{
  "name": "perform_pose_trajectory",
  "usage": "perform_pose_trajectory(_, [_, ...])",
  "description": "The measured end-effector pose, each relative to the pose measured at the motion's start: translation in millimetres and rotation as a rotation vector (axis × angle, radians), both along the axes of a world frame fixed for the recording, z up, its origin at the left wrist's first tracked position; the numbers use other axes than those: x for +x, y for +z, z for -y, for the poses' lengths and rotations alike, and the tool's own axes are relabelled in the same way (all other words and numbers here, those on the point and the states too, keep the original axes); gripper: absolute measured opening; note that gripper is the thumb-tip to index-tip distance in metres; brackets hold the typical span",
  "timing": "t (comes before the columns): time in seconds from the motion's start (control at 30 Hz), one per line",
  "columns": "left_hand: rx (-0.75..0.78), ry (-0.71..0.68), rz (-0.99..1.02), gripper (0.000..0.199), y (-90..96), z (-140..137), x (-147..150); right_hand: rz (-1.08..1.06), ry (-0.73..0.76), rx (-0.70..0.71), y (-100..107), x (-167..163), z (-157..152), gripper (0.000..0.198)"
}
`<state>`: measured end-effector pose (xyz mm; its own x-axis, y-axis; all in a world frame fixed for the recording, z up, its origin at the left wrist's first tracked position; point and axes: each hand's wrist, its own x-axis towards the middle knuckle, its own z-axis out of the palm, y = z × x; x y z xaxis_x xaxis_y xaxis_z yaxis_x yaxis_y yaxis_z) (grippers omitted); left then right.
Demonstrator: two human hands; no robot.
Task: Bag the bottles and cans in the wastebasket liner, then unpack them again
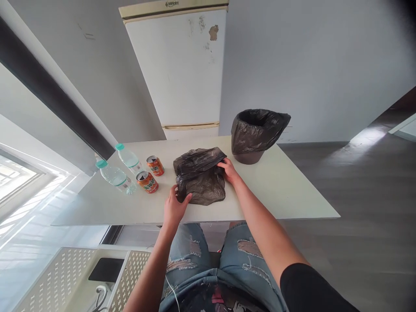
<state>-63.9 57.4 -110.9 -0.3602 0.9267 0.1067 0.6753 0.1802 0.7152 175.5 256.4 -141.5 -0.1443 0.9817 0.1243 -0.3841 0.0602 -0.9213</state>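
A thin black plastic bag (204,182) lies crumpled and partly folded over on the white table (276,195), close to its front edge. My left hand (174,206) is at the bag's lower left corner, thumb and fingers closed around the edge. At the bag's right side, my right hand (229,170) pinches the upper edge, its fingertips partly hidden by the plastic. Behind and to the right stands a bin (248,157), its rim covered by another black bag (251,134) that sticks out to the right.
On the table's left stand two orange cans (147,182) and two clear plastic bottles (115,177) with teal caps. A white fridge (185,69) rises behind the table. Below left is a white perforated organiser (61,268) holding a dark flat object and a cable.
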Motion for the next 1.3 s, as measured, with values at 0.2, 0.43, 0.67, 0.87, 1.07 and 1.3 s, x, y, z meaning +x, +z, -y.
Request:
perform_pose_trajectory(0.2, [0.105,0.079,-0.091,0.014,-9.7,-16,-13,0.208,-0.012,0.030,14,-4,16,0.038])
perform_pose_trajectory(0.43, [0.282,0.169,-0.061,0.018,4.5,-1,-60,0.737,-0.219,0.277,34,46,88,0.021])
perform_pose_trajectory(0.67, [0.208,0.010,0.007,0.021,3.0,30,-70,0.630,-0.117,0.217,31,106,230,0.018])
perform_pose_trajectory(0.87, [0.128,-0.031,0.072,0.011,23.5,64,-71,0.394,-0.285,-0.094,40,106,303,0.038])
perform_pose_trajectory(1.07, [0.073,-0.035,0.078,0.006,49.3,58,-60,0.116,-0.441,-0.468,49,124,289,0.042])
perform_pose_trajectory(1.3, [0.430,-0.208,0.192,0.013,162.8,38,1,0.113,-1.319,0.276,166,149,275,0.015])
